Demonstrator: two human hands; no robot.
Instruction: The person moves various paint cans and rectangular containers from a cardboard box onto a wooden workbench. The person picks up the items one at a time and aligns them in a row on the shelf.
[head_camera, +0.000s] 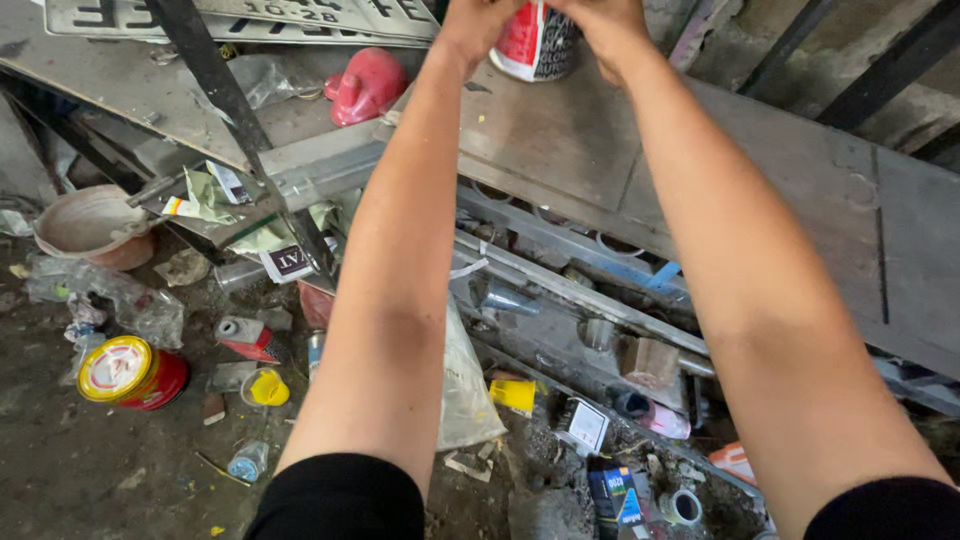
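Both our hands up top on red-and-white can (535, 42), left hand (478, 25) and right hand (605, 30) wrapped round it, can sitting on grey metal shelf (560, 140). Pink blob (366, 85) nearby, red tin (132, 373) down on floor.

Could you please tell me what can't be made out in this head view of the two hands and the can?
- Can: its top is cut off by the upper edge, so whether it has a lid is unknown.
- Left hand and right hand: the fingers run past the same edge, so the grip is unclear.
- Small floor litter: too small to identify.
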